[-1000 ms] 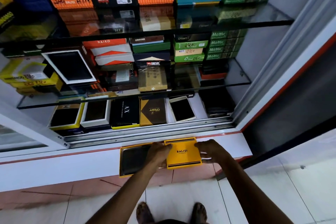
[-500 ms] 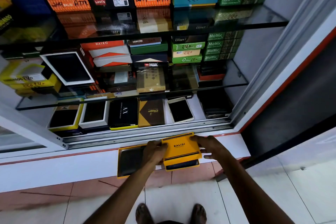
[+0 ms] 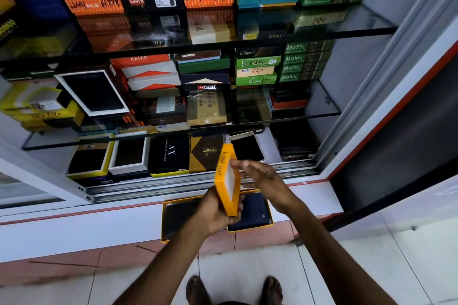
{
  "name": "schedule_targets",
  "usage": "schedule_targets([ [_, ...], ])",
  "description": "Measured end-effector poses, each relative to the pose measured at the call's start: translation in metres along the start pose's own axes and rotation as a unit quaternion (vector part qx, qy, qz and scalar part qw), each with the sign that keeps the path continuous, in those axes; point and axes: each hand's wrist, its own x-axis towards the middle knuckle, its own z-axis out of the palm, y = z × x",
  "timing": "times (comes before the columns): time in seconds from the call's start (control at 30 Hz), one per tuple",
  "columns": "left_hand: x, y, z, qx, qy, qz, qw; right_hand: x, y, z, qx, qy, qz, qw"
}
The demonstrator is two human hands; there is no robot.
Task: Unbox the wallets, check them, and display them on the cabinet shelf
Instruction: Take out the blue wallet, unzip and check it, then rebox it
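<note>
A yellow box lid [image 3: 227, 179] stands on edge in the air above the white ledge [image 3: 99, 228], its white inside turned right. My left hand [image 3: 215, 213] grips its lower end. My right hand [image 3: 262, 177] touches its upper right side, fingers mostly straight. Below lies the open yellow box base [image 3: 269, 224] with a dark blue wallet [image 3: 252, 213] in it. To its left sits a second open yellow box [image 3: 164, 223] with a dark wallet [image 3: 178, 215].
The cabinet's bottom shelf holds open boxed wallets, an Armani Exchange box [image 3: 169, 153] and a brown Orbit box [image 3: 205, 152]. A loose pile of dark wallets [image 3: 295, 141] sits at its right. Glass shelves above carry stacked boxes. Sliding-door track [image 3: 173, 186] runs along the front.
The lid has come off the box and risen, tilted up on edge. The dark blue wallet in the base is now uncovered. Both hands moved up with the lid.
</note>
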Motion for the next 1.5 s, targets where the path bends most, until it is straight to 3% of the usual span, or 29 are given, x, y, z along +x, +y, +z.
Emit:
schedule_targets([
  [0.1,-0.001,-0.001,0.005,-0.013,-0.06,0.039,0.997,0.007,0.006,0.006,-0.128,0.093,-0.058,0.986],
  [0.2,-0.002,0.001,0.009,-0.033,-0.088,0.076,0.993,0.014,0.013,0.008,-0.144,0.168,0.029,0.975],
  [0.33,0.0,0.0,0.011,0.057,-0.042,0.123,0.99,0.017,0.016,0.005,-0.124,0.17,0.061,0.976],
  [0.47,0.002,0.0,0.006,0.156,0.079,0.174,0.969,0.013,0.016,-0.014,-0.052,0.216,0.081,0.972],
  [0.5,0.006,0.001,0.003,0.238,0.136,0.194,0.942,0.011,0.019,-0.022,-0.031,0.23,0.09,0.968],
  [0.57,0.013,0.003,-0.01,0.471,0.232,0.229,0.819,0.004,0.024,-0.039,-0.021,0.253,0.112,0.961],
  [0.63,0.014,-0.001,-0.017,0.61,0.264,0.213,0.716,-0.004,0.031,-0.056,-0.034,0.279,0.13,0.951],
  [0.67,0.013,-0.005,-0.019,0.64,0.261,0.201,0.694,-0.009,0.034,-0.065,-0.037,0.293,0.137,0.946],
  [0.73,0.011,-0.015,-0.02,0.661,0.244,0.155,0.693,-0.017,0.039,-0.079,-0.046,0.319,0.149,0.935],
  [0.83,0.015,-0.024,-0.017,0.64,0.229,0.11,0.725,-0.025,0.049,-0.093,-0.086,0.333,0.16,0.925],
  [0.93,0.023,-0.025,-0.02,0.614,0.234,0.103,0.747,-0.029,0.058,-0.102,-0.119,0.336,0.173,0.918],
  [1.0,0.027,-0.024,-0.023,0.618,0.238,0.102,0.742,-0.03,0.061,-0.105,-0.117,0.333,0.184,0.917],
  [1.1,0.027,-0.023,-0.026,0.643,0.245,0.163,0.707,-0.029,0.065,-0.105,-0.113,0.333,0.198,0.915],
  [1.2,0.015,-0.013,-0.03,0.687,0.264,0.218,0.641,-0.028,0.069,-0.108,-0.112,0.338,0.205,0.912],
  [1.33,-0.014,0.012,-0.031,0.731,0.298,0.231,0.568,-0.024,0.073,-0.109,-0.085,0.346,0.231,0.905],
  [1.5,-0.048,0.046,-0.038,0.732,0.357,0.253,0.522,-0.023,0.078,-0.104,-0.015,0.323,0.252,0.912],
])
